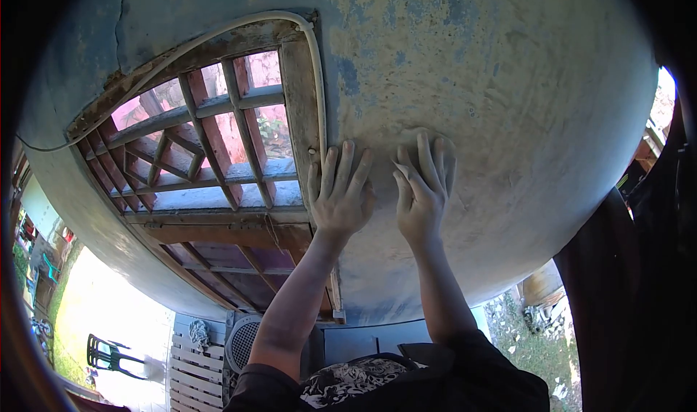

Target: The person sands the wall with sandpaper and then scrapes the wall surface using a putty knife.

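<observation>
Both arms reach up to a weathered wall [479, 85] with patchy blue and beige paint. My left hand [341, 194] lies against it with fingers spread, right beside the wooden window frame [298, 100] and the pale cable [317, 71] that runs along it. To the right, my right hand [423, 187] touches the wall, its fingers extended and partly apart. Something thin and pale, perhaps a scrap, shows by its index finger; I cannot make out what it is. Nothing shows in my left hand.
A latticed window [200, 107] is left of my hands, with a second wooden lattice panel [232, 267] below. Lower down are a round grille [243, 343], a slatted wooden bench [196, 376] and a dark green chair [112, 355]. Rubble and grass lie at the lower right.
</observation>
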`<state>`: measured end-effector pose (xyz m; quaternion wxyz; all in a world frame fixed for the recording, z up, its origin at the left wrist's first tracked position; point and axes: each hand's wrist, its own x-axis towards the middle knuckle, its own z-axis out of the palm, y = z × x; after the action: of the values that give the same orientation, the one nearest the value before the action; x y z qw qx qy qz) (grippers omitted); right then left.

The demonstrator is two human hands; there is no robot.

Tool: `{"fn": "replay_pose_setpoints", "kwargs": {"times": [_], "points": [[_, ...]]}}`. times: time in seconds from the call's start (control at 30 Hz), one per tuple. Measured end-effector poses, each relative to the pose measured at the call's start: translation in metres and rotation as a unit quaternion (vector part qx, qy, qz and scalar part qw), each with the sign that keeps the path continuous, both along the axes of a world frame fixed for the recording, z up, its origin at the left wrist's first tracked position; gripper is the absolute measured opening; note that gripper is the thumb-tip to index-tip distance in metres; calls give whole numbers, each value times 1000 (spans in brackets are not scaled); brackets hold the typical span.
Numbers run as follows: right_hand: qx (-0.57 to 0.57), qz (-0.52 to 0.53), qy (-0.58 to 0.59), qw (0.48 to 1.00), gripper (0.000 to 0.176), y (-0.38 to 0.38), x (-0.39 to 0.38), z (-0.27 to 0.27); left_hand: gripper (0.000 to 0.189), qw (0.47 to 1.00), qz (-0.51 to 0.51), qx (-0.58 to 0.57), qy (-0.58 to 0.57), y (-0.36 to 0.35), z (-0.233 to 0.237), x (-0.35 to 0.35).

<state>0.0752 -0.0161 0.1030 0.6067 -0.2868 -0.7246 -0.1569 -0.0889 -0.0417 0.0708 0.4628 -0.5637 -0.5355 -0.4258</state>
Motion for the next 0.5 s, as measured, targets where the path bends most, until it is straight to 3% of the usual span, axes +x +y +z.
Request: {"fn": "replay_pose_setpoints", "kwargs": {"times": [0.17,0.27,0.5], "points": [[-33,-38,54,997,25,2,6,-37,55,1000,-3,0,0,1,1,-1],[18,25,61,998,22,-3,-18,-11,54,1000,-3,6,-7,2,0,1],[10,50,-5,999,23,-9,-23,21,51,1000,6,22,-7,5,-6,6]]}}
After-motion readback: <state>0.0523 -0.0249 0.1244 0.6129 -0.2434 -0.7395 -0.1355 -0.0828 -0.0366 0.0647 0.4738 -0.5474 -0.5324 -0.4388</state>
